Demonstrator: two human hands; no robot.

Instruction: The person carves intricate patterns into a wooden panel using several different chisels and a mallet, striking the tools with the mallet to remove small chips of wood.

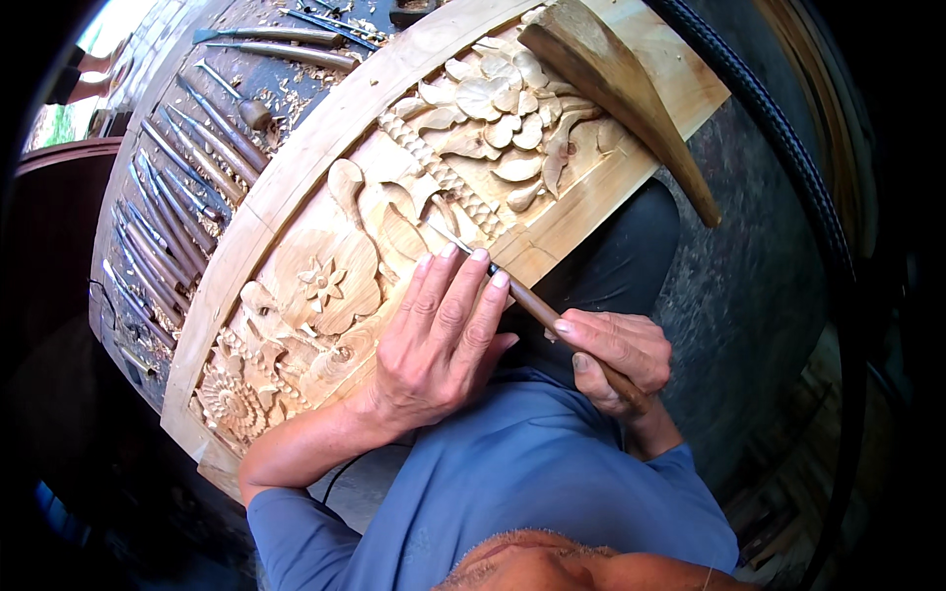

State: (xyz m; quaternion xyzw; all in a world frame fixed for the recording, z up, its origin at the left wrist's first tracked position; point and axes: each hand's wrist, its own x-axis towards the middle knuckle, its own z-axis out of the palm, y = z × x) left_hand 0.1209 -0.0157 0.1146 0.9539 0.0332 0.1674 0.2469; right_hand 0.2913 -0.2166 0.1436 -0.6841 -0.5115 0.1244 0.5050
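Observation:
My right hand is wrapped round the brown wooden handle of a carving chisel. The chisel slants up and left, its metal tip meeting a pale carved wood panel. My left hand lies on the panel with its fingers stretched out, the fingertips resting at the chisel's metal shank. Just beyond the tip are a small raised scroll and a beaded strip. A flower and leaves stand in relief at the panel's far end, and a star-shaped blossom lies left of my left hand.
A wooden mallet lies across the panel's upper right, its narrow end overhanging the near edge. Several chisels lie in rows on the dark bench at left, among wood shavings. A braided black cable hangs at right.

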